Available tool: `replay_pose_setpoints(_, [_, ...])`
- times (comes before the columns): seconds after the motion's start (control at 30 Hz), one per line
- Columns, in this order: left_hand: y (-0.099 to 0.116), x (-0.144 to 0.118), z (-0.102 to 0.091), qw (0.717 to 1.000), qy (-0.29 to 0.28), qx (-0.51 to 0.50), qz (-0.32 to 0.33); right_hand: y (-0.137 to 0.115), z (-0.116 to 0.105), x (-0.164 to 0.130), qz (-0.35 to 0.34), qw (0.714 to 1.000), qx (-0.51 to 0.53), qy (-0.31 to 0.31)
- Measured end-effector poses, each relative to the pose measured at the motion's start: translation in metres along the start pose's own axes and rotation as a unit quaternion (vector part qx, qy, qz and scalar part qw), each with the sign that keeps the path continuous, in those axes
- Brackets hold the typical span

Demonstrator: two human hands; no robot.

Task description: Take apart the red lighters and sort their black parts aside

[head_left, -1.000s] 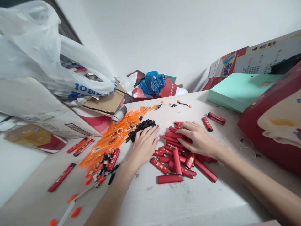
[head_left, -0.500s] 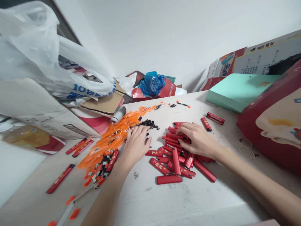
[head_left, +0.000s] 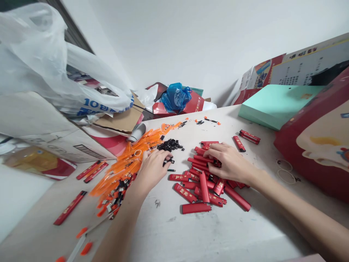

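Observation:
My right hand (head_left: 229,162) rests on a pile of red lighter casings (head_left: 195,208) with gold lettering. Its fingers are bent round one red casing, partly hidden under them. To the left, my left hand (head_left: 154,167) curls its fingers down beside a heap of small black parts (head_left: 171,145). Black bits show at its fingertips; whether one is gripped is hard to see. A thin dark-green piece (head_left: 171,170) lies just below those fingertips. Orange translucent plastic pieces (head_left: 148,140) spread behind and left of this hand, with loose metal and black lighter parts (head_left: 117,194) near the wrist.
At left stand a cardboard box (head_left: 35,123) and a white plastic bag (head_left: 29,62). A mint-green box (head_left: 275,103) and a red printed bag (head_left: 316,145) stand at right. Single red lighters (head_left: 70,208) lie at the left edge. Two pale rings (head_left: 285,176) lie at right.
My left hand has drawn slightly left and toward me, and its outstretched fingers have curled in. The dark-green piece now shows beside it. My right hand has barely shifted on the pile.

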State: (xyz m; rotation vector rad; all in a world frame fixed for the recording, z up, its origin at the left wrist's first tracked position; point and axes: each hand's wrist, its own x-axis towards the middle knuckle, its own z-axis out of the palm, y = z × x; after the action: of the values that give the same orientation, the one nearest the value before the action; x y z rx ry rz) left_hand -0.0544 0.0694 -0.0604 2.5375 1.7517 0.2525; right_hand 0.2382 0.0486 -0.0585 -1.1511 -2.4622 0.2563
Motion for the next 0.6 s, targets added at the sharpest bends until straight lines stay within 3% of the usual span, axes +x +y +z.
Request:
replay_pose_setpoints(0.23, [-0.001, 0.000, 0.002, 1.000, 0.014, -0.023, -0.009, -0.001, -0.001, 0.001, 0.022, 0.999, -0.026, -0.007])
replay_pose_setpoints(0.4, [0.002, 0.002, -0.002, 0.997, 0.060, -0.045, -0.027, -0.002, -0.005, 0.001, 0.038, 0.998, -0.045, -0.010])
replay_pose_setpoints(0.6, [0.012, 0.004, -0.008, 0.975, 0.127, -0.178, -0.027, 0.000, -0.007, 0.002, 0.031, 0.999, -0.032, -0.018])
